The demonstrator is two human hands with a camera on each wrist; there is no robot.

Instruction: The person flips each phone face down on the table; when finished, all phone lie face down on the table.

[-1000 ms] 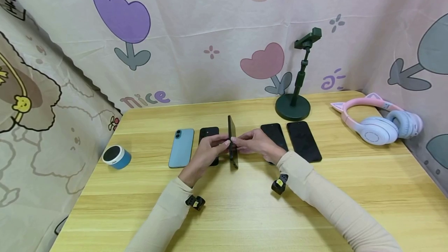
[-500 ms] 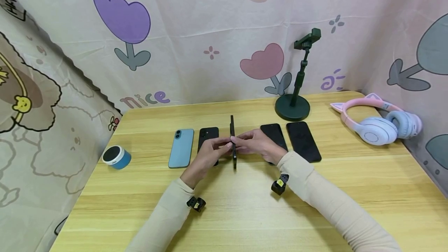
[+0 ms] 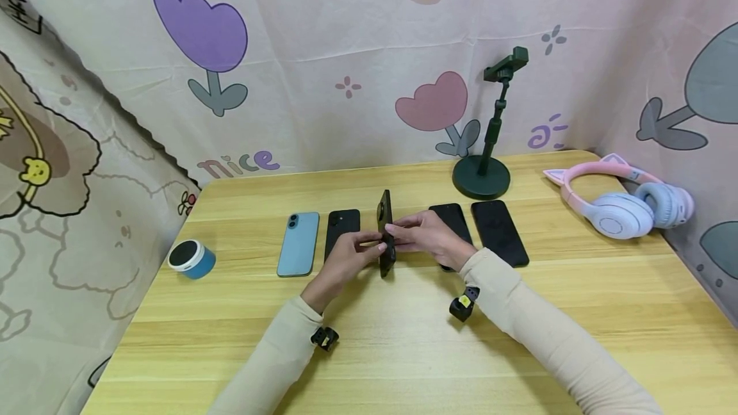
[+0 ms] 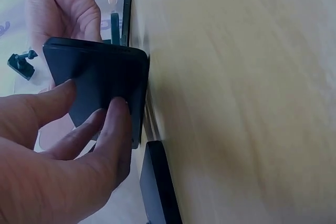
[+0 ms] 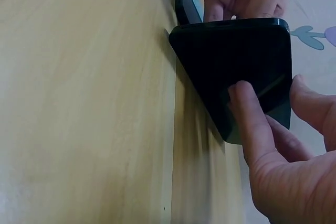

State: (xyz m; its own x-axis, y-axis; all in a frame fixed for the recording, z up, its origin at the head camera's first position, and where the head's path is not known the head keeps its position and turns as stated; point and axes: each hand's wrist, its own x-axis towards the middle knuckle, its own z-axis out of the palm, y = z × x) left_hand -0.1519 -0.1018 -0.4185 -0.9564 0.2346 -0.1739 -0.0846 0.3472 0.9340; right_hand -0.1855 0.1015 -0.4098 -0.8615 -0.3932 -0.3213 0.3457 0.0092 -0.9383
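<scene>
A black smartphone (image 3: pixel 387 263) stands on its long edge at the middle of the wooden table, held between both hands. My left hand (image 3: pixel 348 260) holds it from the left, thumb and fingertips against its dark back (image 4: pixel 100 72). From the other side my right hand (image 3: pixel 431 239) grips it, with its thumb at the upper edge and fingers on the glossy screen (image 5: pixel 210 56). A black phone (image 3: pixel 341 226) lies just left, partly behind the left hand, and a light blue phone (image 3: pixel 298 245) beyond it. Two more black phones, one (image 3: pixel 452 223) partly behind the right hand and another (image 3: pixel 500 234), lie to the right.
A dark green phone stand (image 3: pixel 482 175) rises at the table's back right. Pink and blue cat-ear headphones (image 3: pixel 625 213) lie at the right edge. A blue and white jar (image 3: pixel 198 260) sits at the left edge. A printed cloth (image 3: pixel 323 120) hangs behind the table.
The upright smartphone has turned about its standing edge: its screen side showed a second ago, then it was edge-on, and now its back with the camera shows. The hands shifted slightly with it.
</scene>
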